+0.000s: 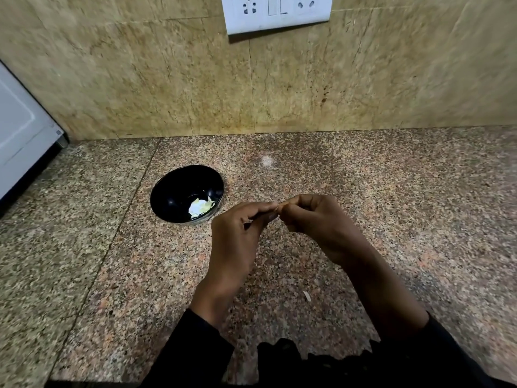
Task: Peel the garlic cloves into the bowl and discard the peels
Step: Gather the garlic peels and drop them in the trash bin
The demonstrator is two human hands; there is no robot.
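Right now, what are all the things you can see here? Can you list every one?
bowl: one, black, on the counter left of the hands
bits in the bowl: a few, pale white and yellowish, at its bottom; peels or cloves, cannot tell
scrap: one, pale, on the counter between the forearms
counter: one, speckled brown stone
wall: tan tiles, behind the counter
socket plate: one, white, top of the wall
appliance: one, white, far left
left hand: fingertips in a pinching grip, meeting the right hand; what it holds is hidden
right hand: curled, pinching at the same spot
sleeves: two, black, bottom edge
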